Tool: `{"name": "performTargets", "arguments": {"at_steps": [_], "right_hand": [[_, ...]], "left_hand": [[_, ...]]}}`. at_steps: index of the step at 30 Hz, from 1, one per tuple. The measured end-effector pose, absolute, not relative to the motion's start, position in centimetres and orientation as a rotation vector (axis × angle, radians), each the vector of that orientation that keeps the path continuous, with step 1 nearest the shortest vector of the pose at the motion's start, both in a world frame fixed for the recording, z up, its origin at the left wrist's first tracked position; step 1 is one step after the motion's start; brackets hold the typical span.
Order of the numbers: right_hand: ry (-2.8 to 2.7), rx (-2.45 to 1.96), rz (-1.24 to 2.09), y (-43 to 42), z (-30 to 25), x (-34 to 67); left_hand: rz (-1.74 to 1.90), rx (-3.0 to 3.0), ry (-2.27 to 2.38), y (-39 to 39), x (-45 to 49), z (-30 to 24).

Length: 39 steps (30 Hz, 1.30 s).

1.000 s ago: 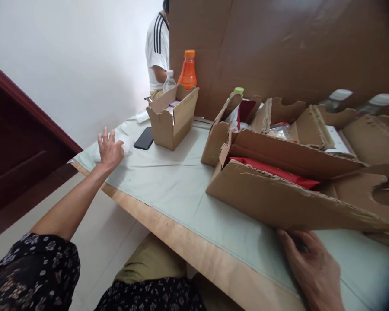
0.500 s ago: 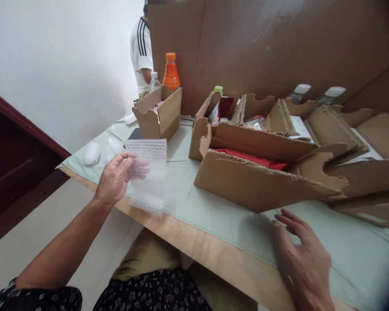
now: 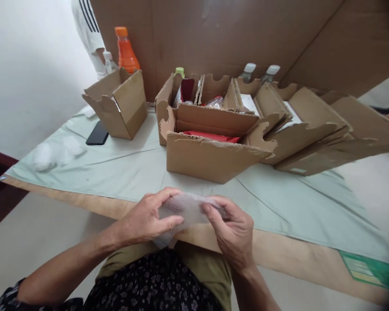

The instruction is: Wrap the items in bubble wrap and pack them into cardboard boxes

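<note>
Clamped between both hands over the near table edge (image 3: 278, 250): small bubble wrap sheet (image 3: 184, 208), long axis left to right. Gripped at one end by the left hand (image 3: 145, 222), pinched at the other by the right hand (image 3: 233, 233); neither nearer.

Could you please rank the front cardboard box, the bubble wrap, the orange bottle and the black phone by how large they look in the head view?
1. front cardboard box
2. bubble wrap, bunched up and nearest the camera, so unsure
3. orange bottle and black phone look about alike; the bottle stands farther off, so not ranked
</note>
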State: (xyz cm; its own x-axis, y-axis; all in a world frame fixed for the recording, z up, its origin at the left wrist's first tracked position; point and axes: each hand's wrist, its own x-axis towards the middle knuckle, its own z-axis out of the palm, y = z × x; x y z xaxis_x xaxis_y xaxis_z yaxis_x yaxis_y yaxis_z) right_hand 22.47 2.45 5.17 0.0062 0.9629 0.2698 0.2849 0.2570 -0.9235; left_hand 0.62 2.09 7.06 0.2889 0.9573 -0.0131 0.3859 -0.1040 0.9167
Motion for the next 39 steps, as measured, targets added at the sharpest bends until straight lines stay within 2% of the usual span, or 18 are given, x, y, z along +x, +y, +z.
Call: {"name": "performTargets", "arguments": {"at_steps": [5,9,13,20,25,28,32,39], "right_hand": [[-1.146,-1.293,0.668,2.2,3.4,25.1],[-1.036,-1.357,0.657,1.7,1.4,27.3],[-1.164,-1.497,0.551,1.5,-0.1,28.4],[-1.585,-1.684,0.173,1.5,-2.5,31.7],[-1.818,-1.500,0.049,1.6,-0.8,30.1],[-2.089,-1.312,0.150,2.9,0.1,25.5],[-2.403,-1.260,0.248,4.4,-0.9,21.6],[-2.419,-1.512,0.134,1.7,-3.5,28.1]], "left_hand": [[0.478,1.575,1.262,1.8,-1.2,4.4],[0.606,1.400,1.250,2.6,-3.1,4.3],[0.812,1.315,1.300,5.0,-3.0,3.6],[0.828,2.087,1.774,5.8,-2.6,0.0],[0.905,2.572,1.587,3.4,-1.3,1.1],[0.749,2.734,1.426,2.8,0.6,1.0],[0.389,2.830,1.449,3.1,1.4,-1.4],[0.170,2.806,1.415,2.9,0.3,-2.9]]}}
